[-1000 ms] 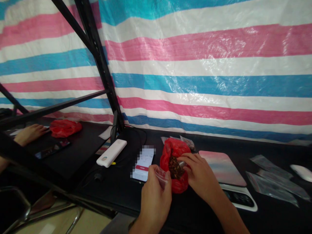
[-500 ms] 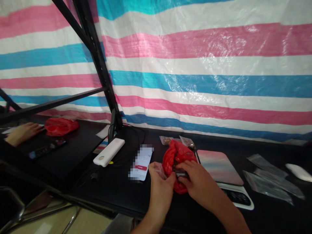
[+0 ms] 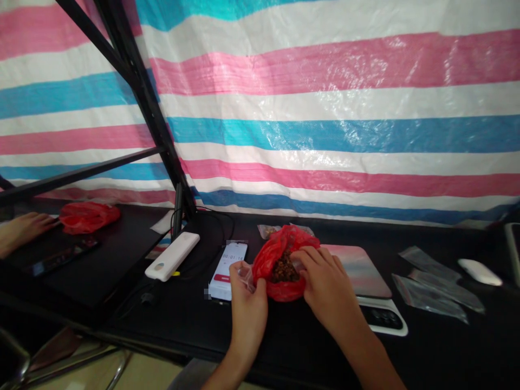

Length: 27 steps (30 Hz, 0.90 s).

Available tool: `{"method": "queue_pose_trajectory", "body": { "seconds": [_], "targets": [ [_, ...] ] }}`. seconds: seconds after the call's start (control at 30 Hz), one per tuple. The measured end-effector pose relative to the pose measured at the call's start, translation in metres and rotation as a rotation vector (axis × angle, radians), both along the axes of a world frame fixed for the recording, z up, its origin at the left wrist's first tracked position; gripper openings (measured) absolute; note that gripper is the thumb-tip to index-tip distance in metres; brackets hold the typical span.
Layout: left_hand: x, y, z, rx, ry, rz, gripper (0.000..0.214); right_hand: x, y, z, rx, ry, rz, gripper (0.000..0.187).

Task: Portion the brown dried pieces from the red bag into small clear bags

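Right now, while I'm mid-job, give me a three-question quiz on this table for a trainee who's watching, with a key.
1. Which hand grips the small clear bag?
2. True or false: the phone lies between the white oblong device and the open red bag.
3. Choose one. The loose bits in the open red bag are mostly:
A) white
B) brown
C) blue

Key:
1. The left hand.
2. True.
3. B.
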State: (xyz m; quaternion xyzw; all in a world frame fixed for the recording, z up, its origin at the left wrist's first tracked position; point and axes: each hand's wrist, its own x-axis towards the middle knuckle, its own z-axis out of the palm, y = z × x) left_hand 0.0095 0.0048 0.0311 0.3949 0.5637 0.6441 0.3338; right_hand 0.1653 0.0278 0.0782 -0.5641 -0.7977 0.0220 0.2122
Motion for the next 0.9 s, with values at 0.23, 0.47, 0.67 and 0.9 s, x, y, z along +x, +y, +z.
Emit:
{"method": "queue_pose_trajectory", "body": {
  "seconds": [0.23,0.47,0.67,0.9],
  "targets": [
    [0.001,0.001,0.003,0.024,0.013,0.029,0.022,-0.011,0.013,0.004,-0.083,0.009,0.157,0.042],
    [-0.009,0.008,0.006,0.100,-0.048,0.127,0.019,0.005,-0.002,0.012,-0.213,-0.176,-0.038,0.041],
    [-0.004,-0.003,0.000,0.030,0.288,0.153,0.034,0.004,-0.013,0.018,-0.331,-0.166,-0.034,0.039],
    [0.009,-0.014,-0.013,0.012,0.404,-0.009,0.048,0.000,0.002,0.007,-0.049,-0.118,0.082,0.051]
  ]
}}
